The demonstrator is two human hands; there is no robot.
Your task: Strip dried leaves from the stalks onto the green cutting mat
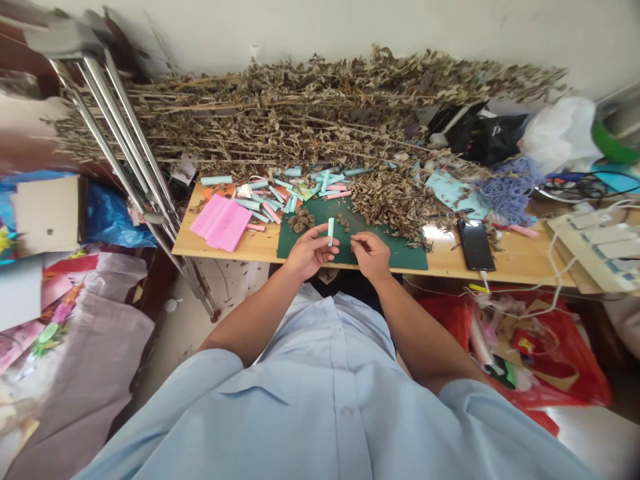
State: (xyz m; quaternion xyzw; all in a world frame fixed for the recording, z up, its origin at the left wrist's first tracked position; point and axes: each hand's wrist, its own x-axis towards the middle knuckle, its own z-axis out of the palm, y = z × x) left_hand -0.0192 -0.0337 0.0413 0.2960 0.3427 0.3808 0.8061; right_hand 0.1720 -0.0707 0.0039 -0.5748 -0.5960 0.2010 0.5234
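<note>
Between the thumb and fingers of my left hand (307, 257) stands a small light-blue paper tube (331, 231), held upright near the mat's front edge. A short gap to its right, my right hand (373, 255) has thumb and fingertips pinched together; anything in the pinch is too small to make out. Both hands are over a green mat (407, 259). On it lie a clump of crumbled dried plant matter (302, 220), a few small crumbs (343, 221) and a heap of dried leaves (390, 203). Many blue and pink paper tubes (260, 200) lie loose behind my left hand.
Pink paper sheets (220, 223) lie at the table's left, beside metal crutches (125, 133). Bundles of dried stalks (300, 127) line the back. To the right are a phone (476, 245) on a cable, purple cord (510, 190) and a power strip (595, 250).
</note>
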